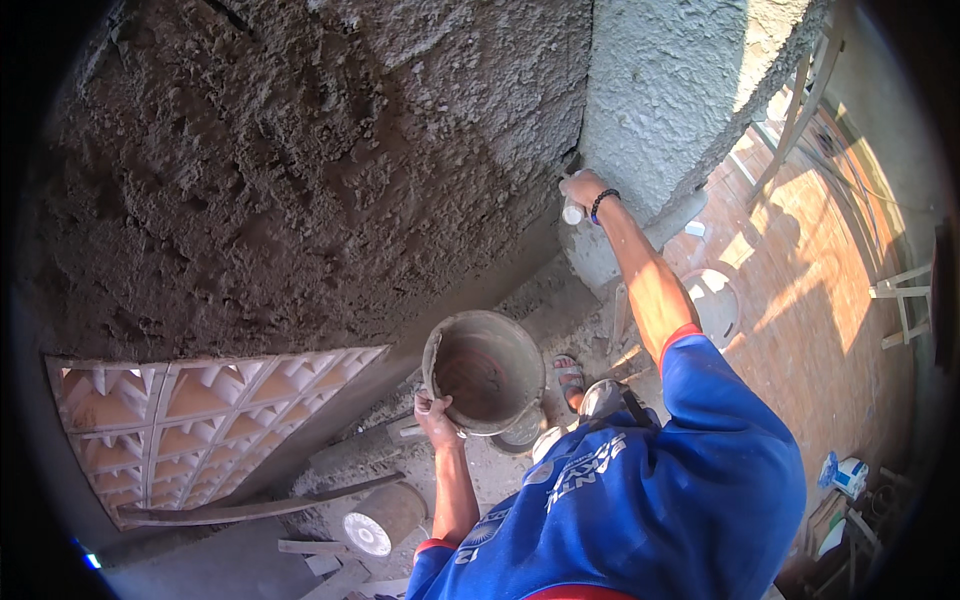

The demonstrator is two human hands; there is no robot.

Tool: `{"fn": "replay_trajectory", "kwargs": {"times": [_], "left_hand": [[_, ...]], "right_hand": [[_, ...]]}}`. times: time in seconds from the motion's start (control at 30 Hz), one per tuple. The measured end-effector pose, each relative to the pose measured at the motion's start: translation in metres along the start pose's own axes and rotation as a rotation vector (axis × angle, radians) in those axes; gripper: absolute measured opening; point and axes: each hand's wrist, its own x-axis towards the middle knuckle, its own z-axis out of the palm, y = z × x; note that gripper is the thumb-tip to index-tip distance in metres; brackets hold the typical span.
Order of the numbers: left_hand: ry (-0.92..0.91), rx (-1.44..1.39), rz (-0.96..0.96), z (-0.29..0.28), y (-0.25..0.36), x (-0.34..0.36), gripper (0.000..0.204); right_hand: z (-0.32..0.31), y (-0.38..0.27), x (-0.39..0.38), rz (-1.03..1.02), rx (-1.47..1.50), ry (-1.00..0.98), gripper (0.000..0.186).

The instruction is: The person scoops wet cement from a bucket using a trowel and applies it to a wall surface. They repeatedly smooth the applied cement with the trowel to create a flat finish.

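Wall (300,170): rough, wet grey plaster fills the upper left of the view; a lighter, drier face (680,90) meets it at a corner on the right.
Vent block (190,420): patterned ventilation panel set low in the wall at the left, with a curved strip just below it.
Floor (800,330): brick paving in sun at the right, with wooden frames standing on it.
Bucket (485,372): dirty grey, tilted with its mouth towards the camera, held off the ground near the foot of the wall; smeared inside.
Left hand (437,415): grips the bucket's lower left rim, fingers (428,406) curled over the edge, thumb outside.
Right hand (583,190): raised at the wall corner, wearing a dark bead bracelet (603,205); fingers closed round a small whitish tool handle (572,213), whose working end is hidden against the plaster.
Sandalled foot (570,378): just right of the bucket.
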Motion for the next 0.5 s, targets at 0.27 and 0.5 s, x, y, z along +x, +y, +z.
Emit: {"fn": "replay_trajectory", "kwargs": {"times": [0.27, 0.5], "left_hand": [[-0.031, 0.034, -0.049, 0.003, 0.002, 0.002, 0.025], [-0.093, 0.061, -0.064, 0.017, 0.003, 0.002, 0.024]], "right_hand": [[0.009, -0.013, -0.036, -0.152, -0.567, 0.046, 0.037], [0.037, -0.01, -0.092, -0.256, -0.445, 0.05, 0.035]]}}
